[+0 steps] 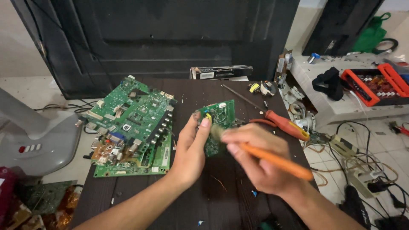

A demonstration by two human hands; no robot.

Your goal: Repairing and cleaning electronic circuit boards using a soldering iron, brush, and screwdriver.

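Two hands: right hand (255,159) grips one orange-handled brush (272,159), left hand (191,149) one green board (218,123).

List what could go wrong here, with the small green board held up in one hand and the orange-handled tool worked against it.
1. The left hand pinches the small green circuit board only by one edge, in the air; pressure from the tool could twist it loose.
2. The right hand and its orange-handled tool are motion-blurred; a slip might hit the left thumb.
3. The red-handled screwdriver lies near the dark table edge, close to the right arm, and could be knocked off.
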